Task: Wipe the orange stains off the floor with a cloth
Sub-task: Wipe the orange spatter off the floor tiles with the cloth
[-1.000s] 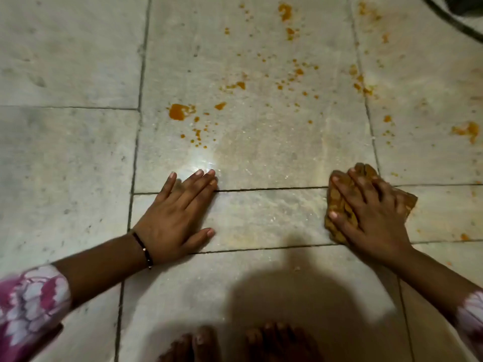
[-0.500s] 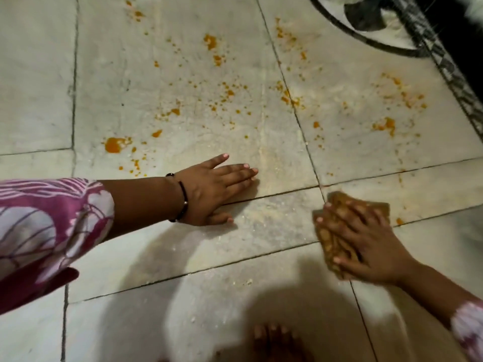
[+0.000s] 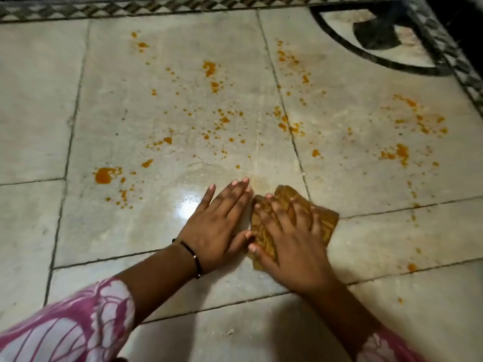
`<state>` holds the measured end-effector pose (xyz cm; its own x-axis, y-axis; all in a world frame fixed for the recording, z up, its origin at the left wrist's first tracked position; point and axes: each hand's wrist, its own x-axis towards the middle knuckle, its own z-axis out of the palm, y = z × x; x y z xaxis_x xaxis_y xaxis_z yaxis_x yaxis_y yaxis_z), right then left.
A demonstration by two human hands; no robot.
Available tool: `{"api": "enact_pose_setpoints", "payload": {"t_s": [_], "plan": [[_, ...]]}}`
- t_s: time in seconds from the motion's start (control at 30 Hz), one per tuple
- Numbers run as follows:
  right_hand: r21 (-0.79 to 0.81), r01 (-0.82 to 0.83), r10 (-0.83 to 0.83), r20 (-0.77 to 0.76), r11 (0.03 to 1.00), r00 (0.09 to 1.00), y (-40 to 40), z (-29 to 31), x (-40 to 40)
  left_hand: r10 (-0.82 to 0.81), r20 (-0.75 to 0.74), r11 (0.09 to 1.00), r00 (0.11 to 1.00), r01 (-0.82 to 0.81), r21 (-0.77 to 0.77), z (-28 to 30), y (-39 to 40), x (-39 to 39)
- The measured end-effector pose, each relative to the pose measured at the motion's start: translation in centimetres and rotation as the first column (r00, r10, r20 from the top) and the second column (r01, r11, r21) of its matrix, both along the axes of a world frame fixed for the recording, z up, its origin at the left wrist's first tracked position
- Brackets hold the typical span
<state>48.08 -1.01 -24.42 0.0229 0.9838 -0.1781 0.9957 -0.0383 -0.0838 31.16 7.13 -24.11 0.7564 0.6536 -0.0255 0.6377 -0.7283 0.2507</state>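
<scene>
- Where the pale stone tiles of the floor (image 3: 162, 220) meet near the lower middle: right hand (image 3: 290, 246) spread flat on the cloth (image 3: 328, 223), fingers straight and splayed, pressing rather than clutching.
- Cloth: brownish-orange, crumpled, lying flat on the floor beneath the right hand, just left of a grout line, its far and right edges showing past the fingertips.
- Left hand (image 3: 217, 228): flat on bare tile just beside the cloth, fingers extended and close together, holding nothing; thumb tip touching or nearly touching the cloth's left edge, which of the two not discernible.
- Black bracelet (image 3: 194, 257) around the left wrist; pink-and-white patterned sleeve (image 3: 65, 330) on the left forearm at the lower left corner.
- Orange stains (image 3: 209, 121): scattered over the tiles beyond both hands, toward the far edge of the floor; largest blot (image 3: 103, 175) toward the left, further clusters (image 3: 401, 152) toward the right edge, small specks near the lower right.
- Wet sheen with a bright glare (image 3: 187, 205) on the tile just left of the left hand.
- Dark patterned border (image 3: 130, 7) along the far edge of the floor; curved dark inlay (image 3: 376, 35) in the far right corner.
</scene>
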Motion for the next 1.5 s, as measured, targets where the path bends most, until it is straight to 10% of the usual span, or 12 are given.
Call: {"api": "enact_pose_setpoints", "payload": {"t_s": [0.23,0.6,0.97,1.2,1.5], "plan": [[0.000,-0.210,0.210,-0.038,0.978,0.977,-12.3,-0.4,4.2,-0.112,0.008,0.990,0.994,0.112,-0.084,-2.7,-3.2,2.5],[0.036,0.426,-0.427,0.039,0.904,0.903,-3.4,-0.1,12.2,-0.059,0.072,0.997,0.996,0.062,-0.038,-3.6,-3.8,3.2],[0.050,-0.056,0.056,-0.010,0.997,0.998,-12.8,-0.6,8.7,-0.047,0.039,0.998,0.998,0.048,-0.029,-3.3,-4.1,3.8],[0.103,0.491,-0.497,0.032,0.865,0.867,-4.8,-0.8,11.8,-0.039,0.008,0.998,0.999,0.039,-0.048,-3.2,-4.2,3.6],[-0.006,-0.125,0.125,-0.012,0.992,0.992,-11.3,-0.4,7.2,-0.040,0.001,0.998,0.999,0.040,-0.057,-3.0,-4.2,3.8]]}}
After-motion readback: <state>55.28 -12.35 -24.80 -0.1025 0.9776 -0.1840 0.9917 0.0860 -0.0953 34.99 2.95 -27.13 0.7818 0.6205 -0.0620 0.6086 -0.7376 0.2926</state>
